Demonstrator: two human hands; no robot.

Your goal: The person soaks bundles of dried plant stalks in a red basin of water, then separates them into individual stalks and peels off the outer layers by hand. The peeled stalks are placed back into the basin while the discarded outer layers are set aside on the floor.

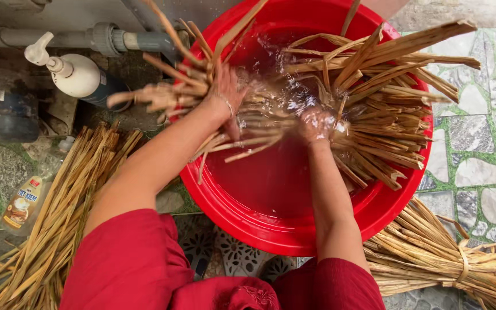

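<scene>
Hands, left (225, 100) and right (316, 123), are working wet reeds (374, 109) in a red basin (271, 201), fingers grasping reeds.

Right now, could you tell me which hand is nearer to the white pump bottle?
The left hand. It grips wet stalks at the basin's left rim, just right of the white pump bottle; the right hand is farther right, mid-basin.

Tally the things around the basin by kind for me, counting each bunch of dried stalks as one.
Red basin: 1
Stalk bunches: 3, one in the water under both hands, one on the left floor, one tied at right
Pump bottle: 1
Small sachet: 1
Total: 6
</scene>
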